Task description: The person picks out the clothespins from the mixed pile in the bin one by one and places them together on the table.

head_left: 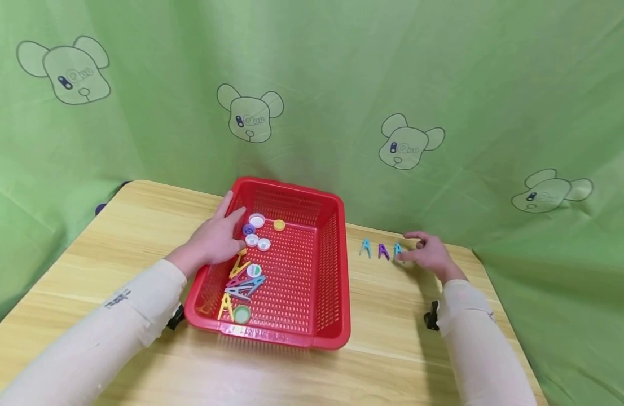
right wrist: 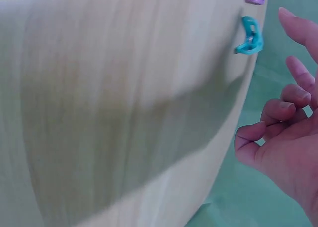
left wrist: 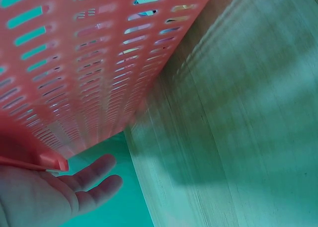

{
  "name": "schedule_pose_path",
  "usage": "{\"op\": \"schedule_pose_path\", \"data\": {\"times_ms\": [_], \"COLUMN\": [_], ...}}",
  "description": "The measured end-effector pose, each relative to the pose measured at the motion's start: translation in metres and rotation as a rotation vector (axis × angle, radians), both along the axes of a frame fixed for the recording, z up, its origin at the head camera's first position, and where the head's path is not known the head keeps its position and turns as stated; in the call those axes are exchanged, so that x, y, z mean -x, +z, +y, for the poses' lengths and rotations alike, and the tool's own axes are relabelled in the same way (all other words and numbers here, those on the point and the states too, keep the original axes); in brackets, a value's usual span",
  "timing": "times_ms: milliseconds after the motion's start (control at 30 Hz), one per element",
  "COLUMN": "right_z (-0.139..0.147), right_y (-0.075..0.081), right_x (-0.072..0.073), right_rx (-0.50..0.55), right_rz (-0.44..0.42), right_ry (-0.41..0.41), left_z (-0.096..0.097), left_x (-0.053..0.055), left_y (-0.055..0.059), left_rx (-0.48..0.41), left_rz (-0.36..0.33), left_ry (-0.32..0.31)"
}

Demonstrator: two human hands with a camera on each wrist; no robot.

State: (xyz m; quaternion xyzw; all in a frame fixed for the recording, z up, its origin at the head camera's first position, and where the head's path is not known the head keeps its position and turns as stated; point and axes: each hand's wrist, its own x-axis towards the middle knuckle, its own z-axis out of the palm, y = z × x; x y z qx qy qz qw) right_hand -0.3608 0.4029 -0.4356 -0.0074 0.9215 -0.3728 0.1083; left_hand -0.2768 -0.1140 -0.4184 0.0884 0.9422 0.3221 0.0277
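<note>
My left hand (head_left: pixel 215 239) rests over the left rim of a red plastic basket (head_left: pixel 332 270), its fingers spread. In the left wrist view two straight fingers (left wrist: pixel 102 180) extend past the rim, outside the wall. My right hand (head_left: pixel 427 256) hovers at a light blue clothespin (head_left: pixel 397 250), the last of a row on the table. The right wrist view shows its thumb and forefinger extended, the other fingers curled in, and a gap to the blue clothespin (right wrist: pixel 251 37). Beside that lie a purple clothespin (head_left: pixel 383 251) and another light blue clothespin (head_left: pixel 365 248).
Along the basket's left side lie several bottle caps, among them a yellow cap (head_left: pixel 278 225) and a green cap (head_left: pixel 242 314). Several clothespins, including a yellow clothespin (head_left: pixel 225 307), share that side. A green curtain (head_left: pixel 317 152) hangs behind the wooden table (head_left: pixel 388 338).
</note>
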Motion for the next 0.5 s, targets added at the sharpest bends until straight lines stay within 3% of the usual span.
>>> {"op": "schedule_pose_path", "data": {"times_ms": [500], "right_z": [-0.023], "right_y": [0.033], "right_x": [0.001], "right_rx": [0.012], "right_rz": [0.113], "right_ry": [0.062], "left_z": [0.000], "left_x": [-0.001], "left_y": [0.002], "left_rx": [0.014], "left_rz": [0.007], "left_ry": [0.001]}}
